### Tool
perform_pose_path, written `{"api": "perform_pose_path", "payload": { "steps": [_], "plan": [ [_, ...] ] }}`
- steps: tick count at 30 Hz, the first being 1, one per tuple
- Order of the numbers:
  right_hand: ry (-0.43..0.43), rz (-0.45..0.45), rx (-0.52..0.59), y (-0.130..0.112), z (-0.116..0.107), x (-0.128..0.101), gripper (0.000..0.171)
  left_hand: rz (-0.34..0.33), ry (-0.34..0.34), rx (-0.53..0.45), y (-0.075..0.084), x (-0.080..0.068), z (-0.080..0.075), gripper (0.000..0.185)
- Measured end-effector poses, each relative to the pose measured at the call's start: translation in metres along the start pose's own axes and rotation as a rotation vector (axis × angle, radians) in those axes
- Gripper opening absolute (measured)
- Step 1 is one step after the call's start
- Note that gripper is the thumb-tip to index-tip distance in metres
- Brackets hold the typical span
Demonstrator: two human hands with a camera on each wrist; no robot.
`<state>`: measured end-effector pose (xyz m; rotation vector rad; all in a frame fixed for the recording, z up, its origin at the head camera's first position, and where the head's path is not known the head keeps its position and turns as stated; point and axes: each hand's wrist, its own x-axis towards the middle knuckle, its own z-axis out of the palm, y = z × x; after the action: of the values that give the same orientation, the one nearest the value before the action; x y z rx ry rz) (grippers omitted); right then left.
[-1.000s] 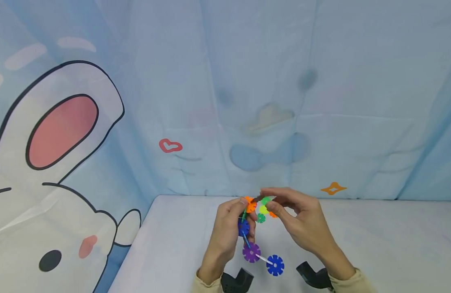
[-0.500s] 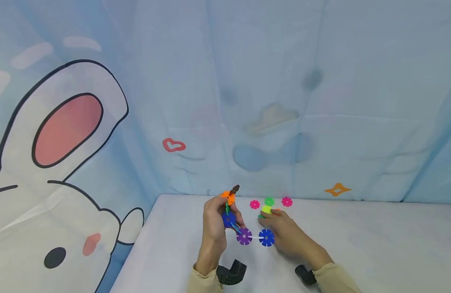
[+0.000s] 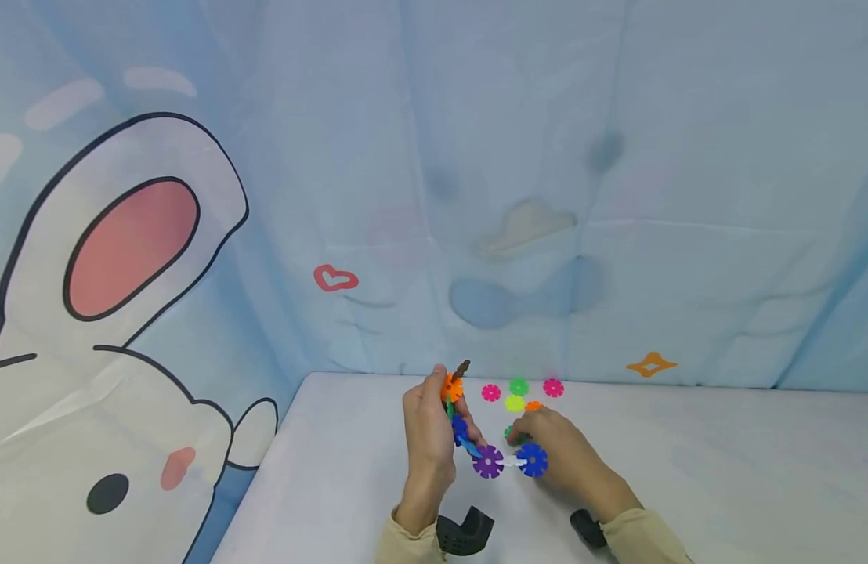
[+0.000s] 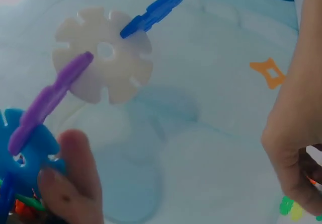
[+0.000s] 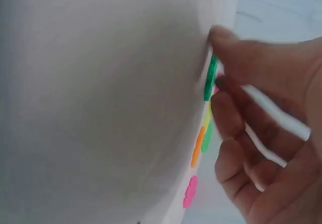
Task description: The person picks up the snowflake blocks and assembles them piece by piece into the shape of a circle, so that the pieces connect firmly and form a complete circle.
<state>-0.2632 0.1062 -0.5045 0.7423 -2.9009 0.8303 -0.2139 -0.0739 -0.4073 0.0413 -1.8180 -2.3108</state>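
Note:
My left hand (image 3: 427,431) grips a chain of interlocking notched plastic discs near its upper end. From the top the chain runs through a brown disc (image 3: 461,370), an orange disc (image 3: 452,388), green and blue ones, then a purple disc (image 3: 488,462), a white disc (image 4: 121,78) and a blue disc (image 3: 533,460) at the lower end. The light blue disc (image 4: 37,158) sits against the left fingers. Down at the table, my right hand (image 3: 557,450) has thumb and fingertip at opposite edges of a loose green disc (image 5: 211,78), pinching it. The lower chain end overlaps this hand.
Loose discs lie just beyond the right hand on the white table (image 3: 335,470): a pink disc (image 3: 491,392), a lighter green disc (image 3: 518,387), a yellow disc (image 3: 515,403) and several others. A printed blue curtain (image 3: 377,313) hangs behind the table's far edge.
My right hand left the chain's brown top disc and went down to the loose discs; the dark green one has slid slightly nearer. My left hand swung left, then back right, with the chain.

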Motion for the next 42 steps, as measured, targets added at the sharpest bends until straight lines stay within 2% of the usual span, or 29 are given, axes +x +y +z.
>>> {"api": "perform_pose_path", "payload": {
  "steps": [4,7,12,17,20,25,30,32,36,42],
  "plan": [
    [-0.001,-0.010,-0.013,0.002,0.001,0.001,0.035,0.021,0.027,-0.031,-0.001,-0.001,0.004,0.054],
    [-0.006,0.000,0.002,0.003,0.002,0.002,0.030,0.038,0.037,-0.033,-0.001,-0.001,0.006,0.050],
    [-0.029,0.061,0.057,0.002,0.002,0.004,0.020,0.062,0.040,-0.033,-0.001,0.000,0.007,0.049],
    [-0.046,0.106,0.055,0.000,0.001,0.007,0.019,0.072,0.027,-0.039,-0.001,-0.002,0.008,0.047],
    [-0.054,0.096,0.069,0.004,-0.001,0.007,0.020,0.074,0.017,-0.039,-0.001,-0.003,0.008,0.047],
    [-0.071,0.052,0.153,0.017,-0.009,0.005,0.016,0.069,-0.007,-0.040,-0.001,-0.003,0.009,0.048],
    [0.035,-0.003,0.269,0.017,-0.033,0.000,0.002,0.066,-0.060,-0.024,0.001,-0.005,0.011,0.046],
    [0.098,-0.010,0.352,0.010,-0.046,-0.003,0.009,0.067,-0.087,-0.018,0.001,-0.006,0.011,0.046],
    [0.220,0.034,0.539,-0.012,-0.073,-0.013,0.022,0.086,-0.154,-0.010,0.001,-0.007,0.010,0.049],
    [0.392,0.021,0.677,-0.041,-0.094,-0.026,0.023,0.143,-0.246,0.016,0.001,-0.010,0.010,0.051]
  ]
}}
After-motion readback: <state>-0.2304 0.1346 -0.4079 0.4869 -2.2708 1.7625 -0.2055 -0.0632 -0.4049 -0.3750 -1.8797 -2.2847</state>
